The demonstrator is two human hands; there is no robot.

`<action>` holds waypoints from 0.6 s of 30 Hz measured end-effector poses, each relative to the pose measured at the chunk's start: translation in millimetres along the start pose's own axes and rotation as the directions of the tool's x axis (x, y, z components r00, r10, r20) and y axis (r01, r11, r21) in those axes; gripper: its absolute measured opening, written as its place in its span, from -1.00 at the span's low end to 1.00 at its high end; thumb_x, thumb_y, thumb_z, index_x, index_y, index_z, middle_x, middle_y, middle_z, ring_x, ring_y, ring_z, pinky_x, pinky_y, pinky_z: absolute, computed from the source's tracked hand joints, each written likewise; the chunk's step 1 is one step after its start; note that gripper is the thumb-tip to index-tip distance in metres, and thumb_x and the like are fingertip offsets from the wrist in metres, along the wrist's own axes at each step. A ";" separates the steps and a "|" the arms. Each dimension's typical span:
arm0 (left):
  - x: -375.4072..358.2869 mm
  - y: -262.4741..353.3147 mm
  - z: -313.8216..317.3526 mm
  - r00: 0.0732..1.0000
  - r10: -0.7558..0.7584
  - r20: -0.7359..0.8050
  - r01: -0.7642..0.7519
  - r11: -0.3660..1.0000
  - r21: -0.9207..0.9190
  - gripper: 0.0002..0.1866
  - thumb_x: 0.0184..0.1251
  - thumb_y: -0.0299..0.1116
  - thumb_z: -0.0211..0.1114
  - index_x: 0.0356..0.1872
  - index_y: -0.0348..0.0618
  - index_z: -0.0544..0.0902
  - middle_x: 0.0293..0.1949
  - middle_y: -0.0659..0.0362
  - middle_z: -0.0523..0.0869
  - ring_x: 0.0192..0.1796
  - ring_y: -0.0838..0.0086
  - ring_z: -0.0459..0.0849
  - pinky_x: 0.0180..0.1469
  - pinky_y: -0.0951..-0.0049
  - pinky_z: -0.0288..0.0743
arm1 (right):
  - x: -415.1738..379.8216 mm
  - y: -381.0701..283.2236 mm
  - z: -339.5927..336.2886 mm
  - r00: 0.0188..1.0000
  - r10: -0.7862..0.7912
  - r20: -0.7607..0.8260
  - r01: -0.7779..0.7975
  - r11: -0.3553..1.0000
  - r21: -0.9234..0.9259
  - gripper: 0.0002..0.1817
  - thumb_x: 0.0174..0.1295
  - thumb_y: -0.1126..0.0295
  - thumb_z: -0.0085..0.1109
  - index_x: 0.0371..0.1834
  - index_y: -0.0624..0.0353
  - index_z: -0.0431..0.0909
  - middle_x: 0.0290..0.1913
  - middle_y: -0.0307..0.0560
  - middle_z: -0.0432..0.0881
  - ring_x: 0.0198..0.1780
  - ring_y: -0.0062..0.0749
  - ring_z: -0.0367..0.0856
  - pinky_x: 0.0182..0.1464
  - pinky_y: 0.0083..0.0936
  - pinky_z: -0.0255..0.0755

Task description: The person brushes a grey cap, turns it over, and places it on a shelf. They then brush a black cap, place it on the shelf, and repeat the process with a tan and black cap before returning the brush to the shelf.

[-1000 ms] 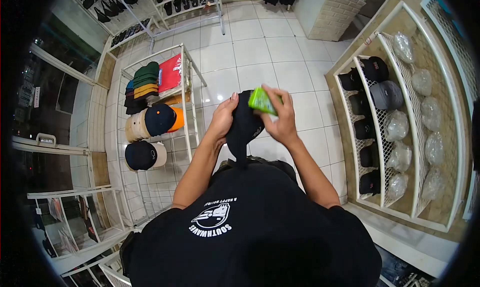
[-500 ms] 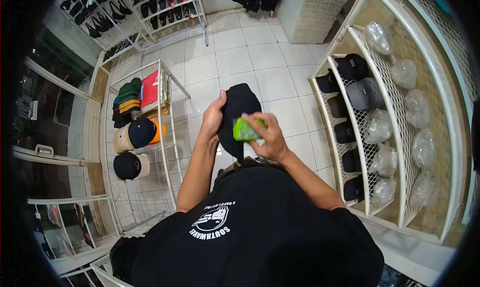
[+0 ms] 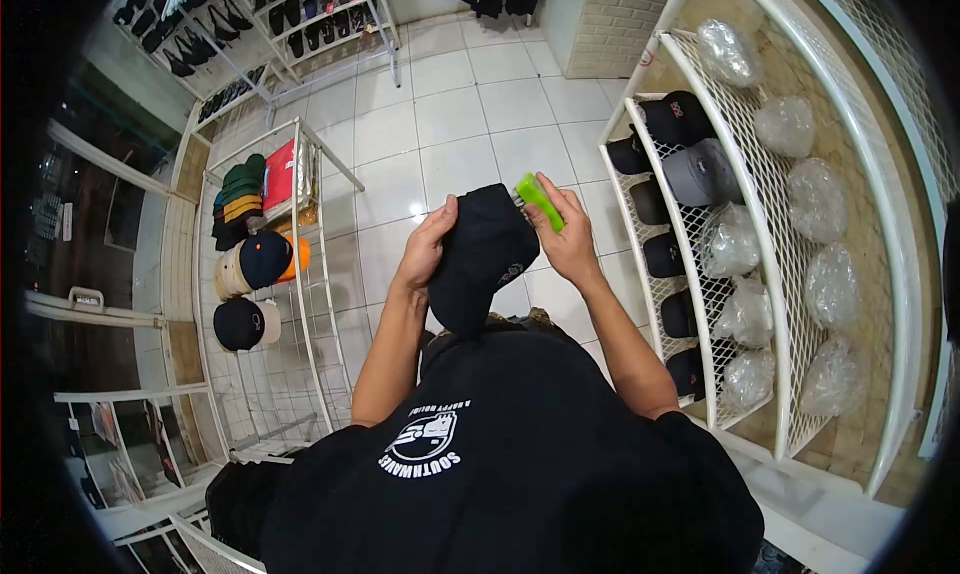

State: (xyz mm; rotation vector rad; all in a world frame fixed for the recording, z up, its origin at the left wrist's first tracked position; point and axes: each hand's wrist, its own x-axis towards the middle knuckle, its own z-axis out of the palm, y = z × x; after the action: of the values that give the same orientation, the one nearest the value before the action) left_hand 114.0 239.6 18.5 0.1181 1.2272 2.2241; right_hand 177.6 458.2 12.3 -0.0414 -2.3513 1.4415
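My left hand grips a black cap by its left side, thumb on top. The cap hangs over the tiled floor in front of my body, its brim pointing down towards me and a small emblem low on its right side. In my right hand is a bright green brush, held by its back between thumb and fingers. Its dark bristles face left, right at the cap's upper right edge.
A white wire rack on the left carries folded and stacked caps and a red packet. Along the right, a white mesh shelf holds black and grey caps and plastic-wrapped bundles. Sandal racks stand at the back.
The green brush has moved from the cap's face up and right to its edge, and has turned so its bristles show. The cap has tilted, bringing the emblem into view.
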 end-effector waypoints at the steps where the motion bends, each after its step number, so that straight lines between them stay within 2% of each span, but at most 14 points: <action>1: 2.9 -0.6 3.1 0.999 0.005 0.051 -0.003 1.000 -0.027 -0.49 0.69 -0.09 0.04 0.29 -0.41 0.52 0.15 0.01 0.71 0.13 0.40 0.73 0.21 0.43 0.62 | -0.7 -3.5 -3.2 0.997 -0.034 -0.067 0.037 0.998 0.055 -0.41 0.48 0.12 0.23 0.45 0.23 0.45 0.05 0.08 0.61 0.05 -0.22 0.63 0.14 -0.39 0.48; 3: 2.3 -2.1 9.1 1.000 0.009 0.030 -0.007 0.999 -0.044 -0.49 0.70 -0.10 0.03 0.28 -0.41 0.52 0.15 0.01 0.71 0.13 0.40 0.73 0.21 0.42 0.62 | -6.1 -19.4 -6.0 0.980 -0.144 -0.135 0.159 0.982 0.104 -0.41 0.48 0.14 0.23 0.46 0.22 0.44 0.05 0.08 0.60 0.03 -0.22 0.63 0.12 -0.37 0.47; 5: -7.2 -1.6 11.6 1.000 -0.005 0.002 0.005 0.999 -0.052 -0.50 0.70 -0.10 0.02 0.27 -0.40 0.52 0.14 0.01 0.71 0.13 0.40 0.73 0.21 0.42 0.62 | -16.4 -22.1 -2.0 0.992 -0.063 -0.109 0.081 0.983 0.165 -0.42 0.47 0.16 0.24 0.46 0.22 0.44 0.03 0.07 0.60 0.06 -0.24 0.62 0.15 -0.42 0.45; 7: -6.4 4.4 14.1 0.966 -0.008 0.259 0.023 0.998 -0.054 -0.51 0.70 -0.10 0.01 0.27 -0.40 0.51 0.13 0.00 0.71 0.13 0.39 0.73 0.21 0.40 0.63 | -16.1 -1.9 -3.5 0.995 -0.021 -0.095 0.035 0.987 0.155 -0.42 0.47 0.16 0.24 0.46 0.22 0.44 0.01 0.05 0.59 0.06 -0.25 0.61 0.15 -0.43 0.45; 8: -7.2 3.5 16.7 0.964 -0.006 0.266 0.020 0.999 -0.047 -0.51 0.70 -0.10 0.01 0.27 -0.40 0.51 0.13 0.00 0.71 0.13 0.39 0.73 0.21 0.40 0.63 | -16.6 8.7 -7.3 0.997 -0.013 -0.075 0.022 0.992 0.122 -0.41 0.48 0.15 0.23 0.46 0.22 0.43 -0.01 0.04 0.58 0.04 -0.25 0.60 0.15 -0.44 0.44; 10: -8.0 -3.9 21.4 0.999 0.046 0.017 -0.046 0.999 -0.014 -0.51 0.71 -0.11 0.01 0.26 -0.40 0.51 0.13 0.00 0.70 0.13 0.38 0.73 0.20 0.39 0.63 | -8.6 -0.3 -16.2 0.998 -0.014 -0.057 0.019 0.996 0.085 -0.41 0.48 0.14 0.23 0.47 0.23 0.42 -0.02 0.03 0.58 0.03 -0.25 0.60 0.14 -0.44 0.44; 12: -6.4 -7.7 16.8 0.998 0.044 0.034 -0.043 0.999 -0.015 -0.52 0.71 -0.11 0.01 0.26 -0.40 0.51 0.14 0.00 0.70 0.14 0.38 0.72 0.21 0.39 0.63 | -11.3 -28.9 -23.2 0.979 -0.066 -0.191 0.116 0.958 0.261 -0.39 0.49 0.12 0.21 0.48 0.23 0.41 -0.03 0.03 0.57 -0.01 -0.26 0.60 0.13 -0.43 0.45; 13: -7.6 -9.8 13.2 0.998 0.044 0.055 -0.043 0.999 -0.010 -0.52 0.71 -0.12 0.01 0.25 -0.40 0.52 0.14 0.00 0.70 0.14 0.37 0.72 0.21 0.38 0.63 | -14.2 -32.0 -20.9 0.979 -0.150 -0.140 0.171 0.973 0.155 -0.39 0.50 0.10 0.19 0.48 0.23 0.40 -0.04 0.04 0.57 0.00 -0.25 0.60 0.14 -0.41 0.45; 14: -7.5 -13.9 9.1 0.998 0.043 0.053 -0.043 0.999 -0.010 -0.52 0.71 -0.12 0.01 0.25 -0.40 0.52 0.14 0.00 0.70 0.14 0.37 0.72 0.21 0.38 0.63 | -18.9 -29.4 -10.8 0.990 -0.070 -0.120 0.092 0.977 0.194 -0.39 0.50 0.09 0.19 0.48 0.22 0.40 -0.03 0.05 0.57 0.02 -0.23 0.61 0.15 -0.39 0.45; 17: -6.0 -18.6 3.3 0.996 0.033 0.081 -0.026 0.996 -0.080 -0.52 0.71 -0.11 0.00 0.24 -0.41 0.52 0.14 0.00 0.70 0.13 0.37 0.73 0.21 0.39 0.63 | -10.5 0.4 -12.1 0.995 -0.075 -0.065 0.083 0.989 0.124 -0.38 0.50 0.09 0.19 0.49 0.22 0.40 0.00 0.07 0.58 0.05 -0.19 0.62 0.17 -0.36 0.45; 18: -8.0 -16.8 5.4 0.997 0.032 0.071 -0.025 0.996 -0.087 -0.51 0.71 -0.11 -0.01 0.24 -0.41 0.52 0.13 0.00 0.70 0.13 0.38 0.73 0.20 0.39 0.63 | -7.3 -3.4 -19.1 0.996 -0.027 -0.084 0.036 0.993 0.110 -0.38 0.49 0.09 0.20 0.48 0.22 0.40 0.02 0.09 0.59 0.07 -0.17 0.62 0.18 -0.35 0.45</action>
State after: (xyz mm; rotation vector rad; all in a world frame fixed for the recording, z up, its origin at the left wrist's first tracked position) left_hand 130.1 246.0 9.8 0.1817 1.0952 2.2732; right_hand 191.3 471.3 20.7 -0.0333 -2.1928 1.5242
